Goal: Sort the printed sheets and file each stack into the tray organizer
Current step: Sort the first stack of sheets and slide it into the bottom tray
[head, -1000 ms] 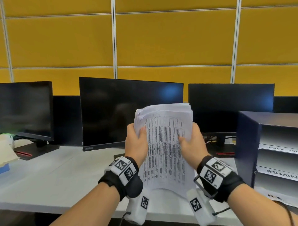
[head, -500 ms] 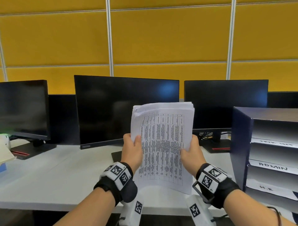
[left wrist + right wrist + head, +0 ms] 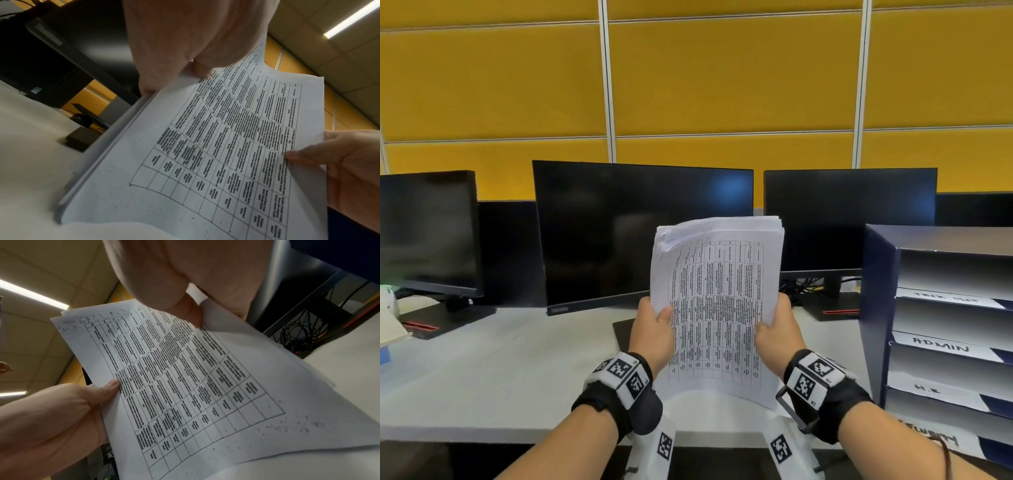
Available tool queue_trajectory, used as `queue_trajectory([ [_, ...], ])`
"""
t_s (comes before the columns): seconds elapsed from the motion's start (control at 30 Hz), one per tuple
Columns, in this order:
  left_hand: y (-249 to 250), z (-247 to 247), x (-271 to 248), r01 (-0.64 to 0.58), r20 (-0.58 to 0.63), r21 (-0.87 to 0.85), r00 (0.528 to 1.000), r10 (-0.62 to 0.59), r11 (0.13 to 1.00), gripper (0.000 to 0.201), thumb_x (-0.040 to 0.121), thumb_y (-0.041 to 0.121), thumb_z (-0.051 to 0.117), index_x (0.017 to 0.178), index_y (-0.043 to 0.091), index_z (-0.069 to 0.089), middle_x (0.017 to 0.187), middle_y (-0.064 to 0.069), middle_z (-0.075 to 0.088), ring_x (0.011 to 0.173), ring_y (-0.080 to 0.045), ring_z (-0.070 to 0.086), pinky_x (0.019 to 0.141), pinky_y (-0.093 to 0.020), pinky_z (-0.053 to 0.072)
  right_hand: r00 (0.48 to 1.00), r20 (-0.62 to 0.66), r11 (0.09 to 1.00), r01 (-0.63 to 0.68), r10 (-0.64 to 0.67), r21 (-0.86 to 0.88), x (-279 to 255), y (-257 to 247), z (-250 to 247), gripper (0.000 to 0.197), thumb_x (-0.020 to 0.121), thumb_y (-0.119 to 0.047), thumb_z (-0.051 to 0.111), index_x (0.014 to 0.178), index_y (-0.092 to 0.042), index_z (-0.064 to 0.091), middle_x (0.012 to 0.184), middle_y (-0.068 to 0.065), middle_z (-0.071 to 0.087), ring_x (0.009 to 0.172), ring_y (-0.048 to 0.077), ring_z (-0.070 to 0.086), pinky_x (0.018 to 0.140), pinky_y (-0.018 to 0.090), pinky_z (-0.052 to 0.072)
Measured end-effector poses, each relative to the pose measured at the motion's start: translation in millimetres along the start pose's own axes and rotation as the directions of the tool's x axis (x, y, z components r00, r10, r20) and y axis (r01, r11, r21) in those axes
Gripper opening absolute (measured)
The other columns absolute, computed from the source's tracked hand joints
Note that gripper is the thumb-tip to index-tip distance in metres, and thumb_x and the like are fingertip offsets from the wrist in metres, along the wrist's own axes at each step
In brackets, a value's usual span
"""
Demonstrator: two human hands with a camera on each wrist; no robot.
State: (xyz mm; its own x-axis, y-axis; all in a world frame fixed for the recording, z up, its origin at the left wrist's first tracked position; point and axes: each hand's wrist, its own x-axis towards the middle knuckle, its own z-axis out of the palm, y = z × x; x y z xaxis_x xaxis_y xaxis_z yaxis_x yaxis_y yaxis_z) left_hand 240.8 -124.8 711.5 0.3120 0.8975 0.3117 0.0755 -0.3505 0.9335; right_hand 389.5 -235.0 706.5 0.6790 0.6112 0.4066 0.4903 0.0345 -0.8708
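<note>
I hold a thick stack of printed sheets (image 3: 717,301) upright above the white desk (image 3: 482,377), its top page a printed table. My left hand (image 3: 654,322) grips the stack's left edge, thumb on the front. My right hand (image 3: 774,325) grips the right edge the same way. The wrist views show the stack (image 3: 216,154) with the left hand (image 3: 185,48) on it, and the stack (image 3: 185,378) with "SECURITY" handwritten at its top, under my right hand (image 3: 195,280). The dark blue tray organizer (image 3: 945,315) stands at the right, its shelves labelled.
Three dark monitors (image 3: 640,233) line the back of the desk before a yellow partition wall. Cables (image 3: 808,284) lie behind the right monitor's stand. Something pale (image 3: 390,322) sits at the far left edge. The other hand (image 3: 61,415) shows in the right wrist view.
The stack has straightened from a bent, bowed shape to nearly flat and upright. Both hands slid lower along its side edges. The view drifted slightly left.
</note>
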Motion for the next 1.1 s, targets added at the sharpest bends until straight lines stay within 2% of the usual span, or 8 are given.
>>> queue_trajectory([
  [0.27, 34, -11, -30, -0.055, -0.018, 0.019, 0.998, 0.056, 0.998, 0.024, 0.102, 0.019, 0.044, 0.124, 0.012, 0.048, 0.121, -0.004, 0.056, 0.112, -0.023, 0.053, 0.101, -0.040, 0.043, 0.999, 0.013, 0.996, 0.053, -0.052, -0.070, -37, -45, -50, 0.042, 0.089, 0.006, 0.046, 0.126, -0.014, 0.040, 0.112, 0.002, 0.055, 0.106, 0.023, 0.057, 0.089, 0.031, 0.049],
  [0.4, 64, -9, -59, -0.087, -0.005, -0.022, 0.996, 0.087, 0.996, 0.022, 0.101, 0.017, 0.045, 0.122, 0.011, 0.049, 0.116, -0.005, 0.056, 0.108, -0.024, 0.053, 0.100, -0.042, 0.043, 0.998, 0.035, 0.994, 0.059, -0.056, -0.090, -65, -73, -90, 0.038, 0.089, 0.010, 0.043, 0.121, -0.010, 0.040, 0.114, 0.004, 0.055, 0.111, 0.027, 0.056, 0.091, 0.033, 0.051],
  [0.57, 91, 6, -102, -0.112, 0.065, -0.047, 0.991, 0.115, 0.993, 0.026, 0.101, 0.015, 0.045, 0.126, 0.010, 0.048, 0.116, -0.003, 0.055, 0.105, -0.022, 0.053, 0.092, -0.037, 0.043, 0.998, -0.018, 0.987, 0.052, -0.055, -0.151, -103, -87, -146, 0.036, 0.090, 0.010, 0.041, 0.124, -0.001, 0.039, 0.113, 0.017, 0.055, 0.099, 0.031, 0.058, 0.074, 0.038, 0.052],
  [0.63, 99, 17, -119, -0.102, 0.109, -0.073, 0.988, 0.109, 0.992, 0.029, 0.101, 0.015, 0.044, 0.129, 0.011, 0.046, 0.115, 0.000, 0.053, 0.105, -0.019, 0.051, 0.088, -0.036, 0.042, 0.998, -0.033, 0.985, 0.054, -0.060, -0.166, -111, -82, -166, 0.040, 0.089, 0.007, 0.046, 0.125, -0.008, 0.040, 0.102, 0.004, 0.056, 0.088, 0.016, 0.059, 0.058, 0.017, 0.048],
  [0.7, 103, 29, -132, -0.093, 0.142, -0.070, 0.985, 0.102, 0.993, 0.028, 0.101, 0.015, 0.045, 0.129, 0.011, 0.047, 0.115, 0.000, 0.054, 0.104, -0.018, 0.051, 0.087, -0.035, 0.041, 0.998, -0.049, 0.985, 0.030, -0.038, -0.167, -116, -73, -182, 0.041, 0.088, 0.006, 0.051, 0.124, -0.011, 0.041, 0.096, -0.004, 0.053, 0.092, 0.015, 0.058, 0.059, 0.012, 0.042],
  [0.9, 98, 82, -174, -0.072, 0.264, 0.058, 0.963, 0.054, 0.996, 0.031, 0.100, 0.017, 0.047, 0.130, 0.006, 0.046, 0.128, -0.012, 0.056, 0.118, -0.030, 0.053, 0.100, -0.042, 0.043, 0.987, -0.110, 0.966, -0.138, 0.116, -0.220, -145, -31, -237, 0.040, 0.083, 0.001, 0.059, 0.118, -0.010, 0.044, 0.106, 0.006, 0.060, 0.095, 0.023, 0.061, 0.076, 0.032, 0.055],
  [1.0, 89, 113, -195, -0.074, 0.342, 0.135, 0.939, 0.024, 0.988, 0.031, 0.101, 0.016, 0.046, 0.127, -0.001, 0.046, 0.123, -0.009, 0.055, 0.115, -0.031, 0.053, 0.091, -0.034, 0.042, 0.966, -0.137, 0.931, -0.250, 0.220, -0.267, -163, -17, -262, 0.039, 0.075, -0.005, 0.062, 0.112, -0.004, 0.049, 0.103, 0.010, 0.062, 0.097, 0.026, 0.063, 0.083, 0.039, 0.055],
  [1.1, 74, 138, -213, -0.044, 0.403, 0.204, 0.914, -0.043, 0.978, 0.031, 0.101, 0.014, 0.046, 0.126, -0.003, 0.047, 0.122, -0.013, 0.056, 0.109, -0.031, 0.055, 0.080, -0.029, 0.038, 0.936, -0.194, 0.854, -0.347, 0.293, -0.388, -178, -4, -276, 0.011, 0.082, -0.001, 0.055, 0.090, -0.007, 0.050, 0.093, 0.008, 0.059, 0.081, 0.021, 0.057, 0.071, 0.029, 0.050],
])
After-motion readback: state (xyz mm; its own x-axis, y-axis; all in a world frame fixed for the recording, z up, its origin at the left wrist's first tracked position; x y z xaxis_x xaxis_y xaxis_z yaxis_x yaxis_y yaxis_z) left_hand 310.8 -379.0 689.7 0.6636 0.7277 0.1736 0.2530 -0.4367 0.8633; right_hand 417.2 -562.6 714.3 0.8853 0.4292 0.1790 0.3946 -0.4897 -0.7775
